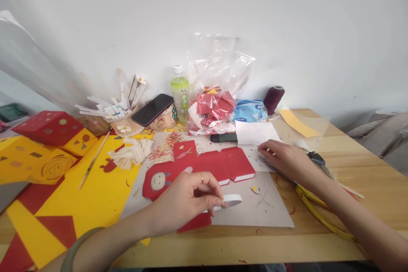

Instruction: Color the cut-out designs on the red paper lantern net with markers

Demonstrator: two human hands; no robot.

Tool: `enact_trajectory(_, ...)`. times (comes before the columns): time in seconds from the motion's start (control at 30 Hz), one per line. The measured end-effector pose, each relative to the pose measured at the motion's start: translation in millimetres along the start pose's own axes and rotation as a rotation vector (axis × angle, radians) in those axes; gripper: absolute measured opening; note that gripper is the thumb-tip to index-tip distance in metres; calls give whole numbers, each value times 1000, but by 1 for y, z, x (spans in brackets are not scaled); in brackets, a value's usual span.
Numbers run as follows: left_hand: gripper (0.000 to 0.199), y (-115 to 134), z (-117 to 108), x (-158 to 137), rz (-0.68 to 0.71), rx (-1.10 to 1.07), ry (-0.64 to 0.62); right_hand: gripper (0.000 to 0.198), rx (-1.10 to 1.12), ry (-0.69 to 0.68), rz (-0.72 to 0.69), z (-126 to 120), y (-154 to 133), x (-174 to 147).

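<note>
My left hand (199,193) pinches a narrow roll of white tape (234,199) between thumb and fingers. Below and behind it lies a flat red card cut-out (207,163), with white strips along some of its tabs and a grey bunny face (158,181) on one panel. My right hand (285,157) is to the right, palm down, its fingers slightly bent and apart above a thin metal tool (267,161). The hand partly hides that tool, so its kind does not show. Just behind the fingers is a white paper (256,131).
At the back stand a drink bottle (180,93), a clear bag of red scraps (215,108), a tissue pack (250,111) and a thread spool (273,100). A phone (153,109) leans on small pots. Yellow card (108,191) and decorated boxes (47,127) lie left.
</note>
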State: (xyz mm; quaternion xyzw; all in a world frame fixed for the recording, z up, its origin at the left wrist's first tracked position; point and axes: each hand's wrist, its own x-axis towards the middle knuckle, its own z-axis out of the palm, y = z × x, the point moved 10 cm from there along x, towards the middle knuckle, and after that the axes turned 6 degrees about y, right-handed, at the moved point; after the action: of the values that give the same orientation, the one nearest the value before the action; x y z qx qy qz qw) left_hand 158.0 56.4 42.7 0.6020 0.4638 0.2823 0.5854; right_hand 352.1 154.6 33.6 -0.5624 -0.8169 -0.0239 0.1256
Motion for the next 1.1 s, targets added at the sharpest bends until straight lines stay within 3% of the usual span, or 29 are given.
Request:
enact_trajectory(0.2, 11, 2, -2, -1, -51, -61, 5, 25, -118, -43, -173, 9, -18, 11)
enact_trajectory(0.37, 6, 7, -12, -1, 1, 0, 60, 25, -28, -61, -70, 2, -9, 18)
enact_trajectory(0.43, 7, 15, -17, -1, 60, 39, 90, 25, 91, 41, 34, -15, -1, 17)
enact_trajectory(0.53, 5, 31, -27, 1, 137, 14, 153, 17, 264, 358, 154, -60, 3, -1)
enact_trajectory(0.57, 5, 38, -31, 2, 163, -21, 187, 12, 314, 450, 140, -74, -4, -10)
enact_trajectory(0.63, 7, 49, -36, 6, 192, -153, 243, 9, 429, 454, -50, -87, -39, -25)
enact_trajectory(0.73, 11, 54, -31, 17, 129, -455, 271, 21, 511, 210, -394, -77, -108, -47)
enact_trajectory(0.87, 10, 65, -12, 30, 182, -748, 204, 36, 415, 46, -482, -46, -151, -56)
enact_trajectory(0.97, 9, 58, 3, 35, 142, -868, 148, 56, 378, 227, -429, -48, -147, -51)
enact_trajectory(1.1, 11, 37, 3, 35, 75, -915, 250, 76, 418, 584, -263, -76, -122, -53)
